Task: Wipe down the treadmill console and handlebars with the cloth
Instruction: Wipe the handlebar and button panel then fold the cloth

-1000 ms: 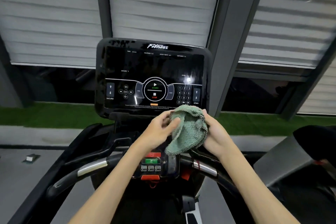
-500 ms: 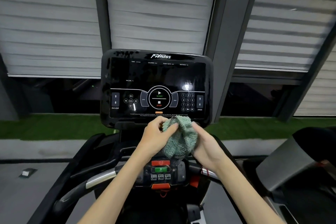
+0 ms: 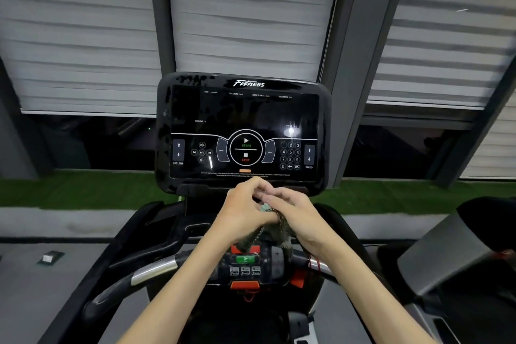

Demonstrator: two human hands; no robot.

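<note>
The black treadmill console stands upright ahead, its screen showing START, STOP and a number pad. Just below its lower edge my left hand and my right hand press together around the green cloth. The cloth is bunched small between the palms; only a dark crumpled part hangs out beneath them. Both hands grip it. The handlebars curve out left and right below, with a silver grip section on each side of a small button panel.
Grey blinds and dark pillars fill the wall behind the console. A strip of green turf runs along the floor. A second machine's grey and black part sits at the right. A small object lies on the grey floor at left.
The cloth went from spread and draped between my hands to crumpled tight inside them. The hands closed together. The view tilted, so the console sits lower in frame.
</note>
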